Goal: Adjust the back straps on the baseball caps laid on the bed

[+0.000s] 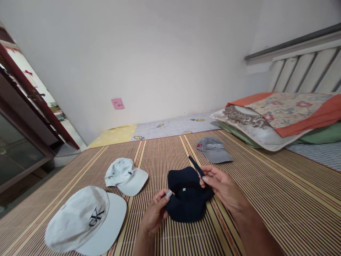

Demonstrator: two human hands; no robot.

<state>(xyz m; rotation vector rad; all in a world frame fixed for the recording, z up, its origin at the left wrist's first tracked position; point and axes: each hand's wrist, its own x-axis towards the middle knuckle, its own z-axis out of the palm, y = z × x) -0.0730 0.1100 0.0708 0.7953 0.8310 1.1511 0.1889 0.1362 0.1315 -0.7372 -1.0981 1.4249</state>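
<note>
A dark navy baseball cap (pixel 185 209) lies on the striped mat with its inside facing up and its brim pointing away from me. Between the thumb and fingers of my right hand (pixel 217 185) is the cap's dark strap (pixel 196 165), its free end sticking up to the left. My left hand (pixel 157 209) pinches the cap's left edge, where a small pale, shiny piece (pixel 169 193) shows at the fingertips; whether it is a buckle or a tag I cannot tell. Inside the cap a small white label (pixel 184 190) is visible.
Two white caps, a smaller one (pixel 125 176) and a larger one (pixel 77 218), lie on the left. A grey cap (pixel 214 149) sits beyond my right hand. The striped mat (pixel 287 192) covers the bed; pillows (pixel 266 122) are stacked at the right, by a radiator (pixel 306 69).
</note>
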